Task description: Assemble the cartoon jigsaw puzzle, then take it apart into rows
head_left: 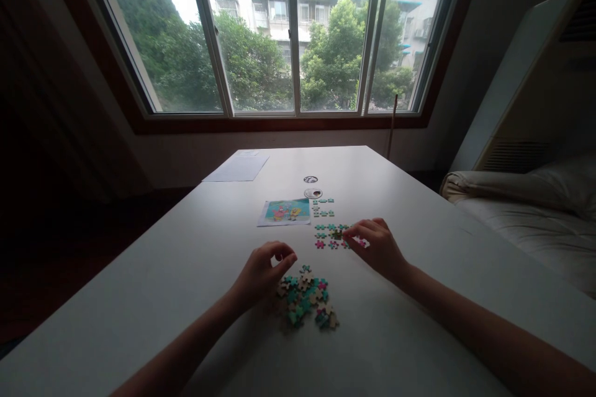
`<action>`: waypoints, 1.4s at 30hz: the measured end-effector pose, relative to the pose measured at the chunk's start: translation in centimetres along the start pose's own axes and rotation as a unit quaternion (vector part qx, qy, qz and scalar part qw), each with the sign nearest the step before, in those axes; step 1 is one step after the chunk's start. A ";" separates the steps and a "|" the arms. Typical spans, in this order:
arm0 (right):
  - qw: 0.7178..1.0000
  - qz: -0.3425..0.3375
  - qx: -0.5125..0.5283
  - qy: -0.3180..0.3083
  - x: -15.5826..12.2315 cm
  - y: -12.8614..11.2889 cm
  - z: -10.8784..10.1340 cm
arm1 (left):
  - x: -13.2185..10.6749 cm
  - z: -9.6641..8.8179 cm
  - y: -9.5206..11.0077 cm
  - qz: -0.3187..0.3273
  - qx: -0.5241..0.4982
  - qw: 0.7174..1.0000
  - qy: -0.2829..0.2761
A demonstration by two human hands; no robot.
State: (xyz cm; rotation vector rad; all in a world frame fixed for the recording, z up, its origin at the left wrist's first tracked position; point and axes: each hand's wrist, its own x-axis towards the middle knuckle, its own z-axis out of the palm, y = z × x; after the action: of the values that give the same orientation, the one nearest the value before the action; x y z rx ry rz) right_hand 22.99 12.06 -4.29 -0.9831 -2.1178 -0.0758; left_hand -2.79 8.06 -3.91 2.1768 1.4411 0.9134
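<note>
A heap of loose jigsaw pieces (pixel 306 298), teal, pink and tan, lies on the white table (pixel 195 273) near me. My left hand (pixel 263 273) rests at the heap's left edge, fingers curled, thumb and forefinger pinched together; what they hold is too small to make out. My right hand (pixel 377 245) hovers over a row of laid-out pieces (pixel 328 236), its fingers curved and pinching at a piece at the row's right end. A small picture card (pixel 285 211) with a cartoon scene lies behind them.
More sorted pieces (pixel 323 207) sit beside the card. Two small round lids or tins (pixel 312 187) stand farther back, and a sheet of paper (pixel 236 168) lies at the far left. A bed with a pillow (pixel 526 198) is to the right, and a large window behind.
</note>
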 end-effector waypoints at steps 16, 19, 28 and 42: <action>0.997 0.040 0.006 -0.063 2.8 1.7 1.3 | 0.5 -3.9 -1.9 -0.015 0.058 0.987 -0.151; 0.994 0.070 0.000 -0.086 5.1 3.5 2.3 | 0.5 -4.1 -2.0 -0.017 0.064 0.986 -0.153; 0.969 0.149 -0.034 -0.194 10.0 7.6 6.2 | 0.6 -4.5 -2.7 -0.016 0.084 0.985 -0.151; 0.948 0.158 -0.061 -0.269 12.0 8.2 8.3 | 0.7 -4.9 -3.7 -0.020 0.098 0.985 -0.142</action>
State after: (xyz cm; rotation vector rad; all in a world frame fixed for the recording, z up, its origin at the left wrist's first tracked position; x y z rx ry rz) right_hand 18.53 28.16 -4.00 -1.5437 -2.4237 0.2517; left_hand -8.42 9.97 -2.47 2.2949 1.4768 0.4401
